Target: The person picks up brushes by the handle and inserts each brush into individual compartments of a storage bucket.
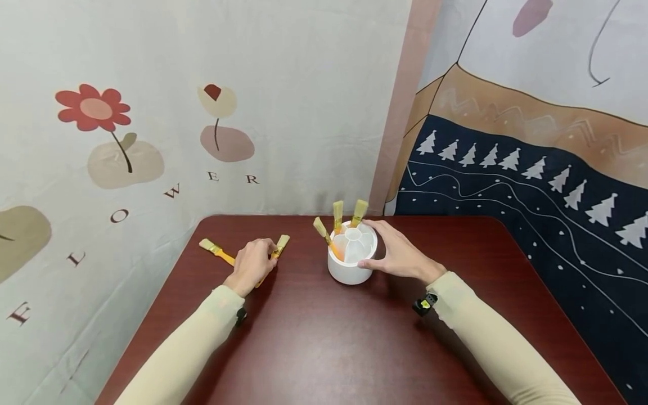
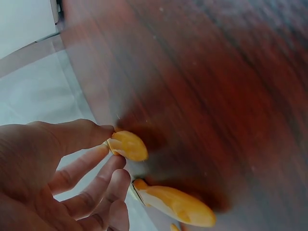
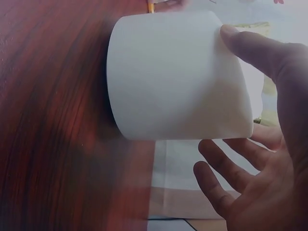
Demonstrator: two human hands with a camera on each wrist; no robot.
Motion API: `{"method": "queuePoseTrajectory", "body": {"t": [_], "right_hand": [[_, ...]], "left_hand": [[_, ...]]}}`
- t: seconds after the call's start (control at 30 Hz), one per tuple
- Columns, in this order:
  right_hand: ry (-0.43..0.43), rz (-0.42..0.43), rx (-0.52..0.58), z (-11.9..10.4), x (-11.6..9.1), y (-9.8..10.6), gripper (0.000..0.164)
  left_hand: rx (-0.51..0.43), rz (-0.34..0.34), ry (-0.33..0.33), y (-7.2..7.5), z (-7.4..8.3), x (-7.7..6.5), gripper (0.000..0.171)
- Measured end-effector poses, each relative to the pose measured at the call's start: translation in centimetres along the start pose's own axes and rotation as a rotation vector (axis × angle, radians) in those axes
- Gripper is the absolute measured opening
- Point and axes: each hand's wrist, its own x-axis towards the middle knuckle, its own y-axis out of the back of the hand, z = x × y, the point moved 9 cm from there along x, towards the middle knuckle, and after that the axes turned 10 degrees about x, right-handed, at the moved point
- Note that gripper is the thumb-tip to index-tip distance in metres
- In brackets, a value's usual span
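Note:
My left hand [image 1: 251,262] pinches a paintbrush by its yellow handle [image 2: 129,145] between thumb and fingertips, over the left part of the table. Its pale bristles [image 1: 282,242] show past the fingers in the head view. Just left of that hand lies another yellow-handled paintbrush [image 1: 216,249]. A white round divided holder [image 1: 350,274] stands near the table's back edge, with several paintbrushes [image 1: 338,212] leaning in its left and rear compartments. My right hand [image 1: 403,253] grips the holder's right side, thumb at the near rim and fingers round the far side.
The dark red wooden table [image 1: 324,349] runs back to a pale curtain [image 1: 304,112] printed with flowers and letters. At right hangs a navy cloth [image 1: 506,197] with white trees. In the left wrist view another yellow handle [image 2: 180,206] lies below the pinched one.

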Motion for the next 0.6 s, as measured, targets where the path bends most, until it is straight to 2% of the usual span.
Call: {"method": "queuePoseTrajectory", "body": {"t": [0.37, 0.6], "right_hand": [[-0.031, 0.051, -0.048, -0.59, -0.34, -0.17, 0.112], [-0.024, 0.078, -0.056, -1.07, -0.49, -0.36, 0.110]], "left_hand": [[-0.027, -0.024, 0.048, -0.74, 0.41, 0.44, 0.033], [-0.009, -0.048, 0.073, -1.03, 0.79, 0.84, 0.036]]}}
